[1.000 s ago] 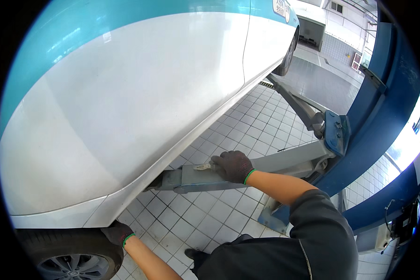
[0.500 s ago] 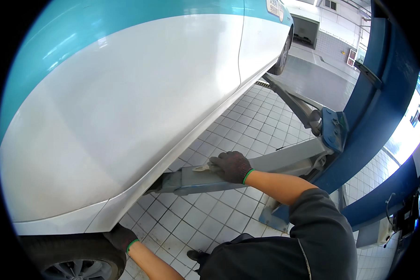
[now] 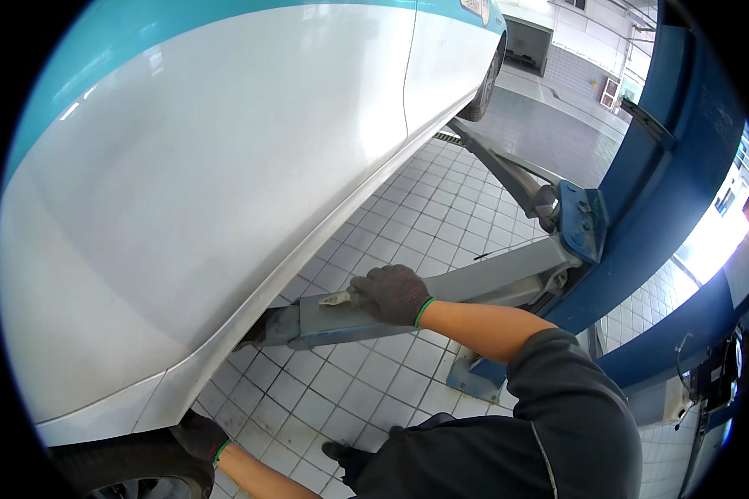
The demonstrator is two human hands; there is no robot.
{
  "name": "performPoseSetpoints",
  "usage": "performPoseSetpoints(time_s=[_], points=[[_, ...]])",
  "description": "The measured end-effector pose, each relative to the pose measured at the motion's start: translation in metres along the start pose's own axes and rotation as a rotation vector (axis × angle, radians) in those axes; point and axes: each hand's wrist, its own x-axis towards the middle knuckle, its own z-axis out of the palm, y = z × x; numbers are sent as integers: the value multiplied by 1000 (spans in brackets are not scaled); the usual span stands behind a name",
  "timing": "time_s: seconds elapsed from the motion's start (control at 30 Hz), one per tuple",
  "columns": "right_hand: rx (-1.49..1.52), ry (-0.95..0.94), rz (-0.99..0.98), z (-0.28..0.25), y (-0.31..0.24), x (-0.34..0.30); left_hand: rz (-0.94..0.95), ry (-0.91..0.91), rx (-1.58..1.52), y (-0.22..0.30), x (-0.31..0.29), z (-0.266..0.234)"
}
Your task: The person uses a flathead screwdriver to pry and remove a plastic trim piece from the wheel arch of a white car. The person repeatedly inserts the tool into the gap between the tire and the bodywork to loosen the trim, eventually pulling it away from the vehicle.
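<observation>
My right hand [image 3: 391, 294], in a dark knit glove with a green cuff edge, rests on the grey lift arm [image 3: 329, 323]. Its fingers are closed round a small pale, crumpled piece that looks like a rag [image 3: 336, 298], whose end sticks out on the car side. At lower left, my left hand [image 3: 200, 437] wears a matching glove and reaches in between the body edge of the white and turquoise car [image 3: 216, 191] and its near tyre [image 3: 133, 459]. The fingers of that hand are hidden, so whether they grip anything does not show.
A blue lift post [image 3: 682, 166] rises on the right, with a hinged bracket [image 3: 582, 220] joining the lift arms. A second arm [image 3: 508, 175] reaches under the car toward its far wheel [image 3: 484, 87]. White floor tiles [image 3: 408, 220] lie beneath.
The whole view has shifted a little, so car, lift and hands sit slightly further left. My right hand stays on the lift arm with the rag, my left by the tyre.
</observation>
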Motion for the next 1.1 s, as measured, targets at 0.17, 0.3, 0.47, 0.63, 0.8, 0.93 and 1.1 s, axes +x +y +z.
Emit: performPoseSetpoints(time_s=[0.17, 0.3, 0.47, 0.63, 0.8, 0.93, 1.1], points=[[19, 54, -19, 0, 1, -2, -96, 45, -138, 3, 4, 5], [27, 13, 5, 2, 3, 4, -100, 3, -161, -6, 13, -10], [21, 32, 13, 1, -1, 1, 3, 3, 6, -3, 9, -2], [12, -4, 22, -8, -8, 2, 32, 43, 63, -4, 16, -14], [14, 28, 10, -6, -5, -2, -125, 415, -50, 26, -4, 59], [13, 32, 11, -2, -5, 0, -141, 375, -72, 27, -1, 59], [42, 70, 6, 4, 4, 0, -109, 81, -138, 18, -9, 42]])
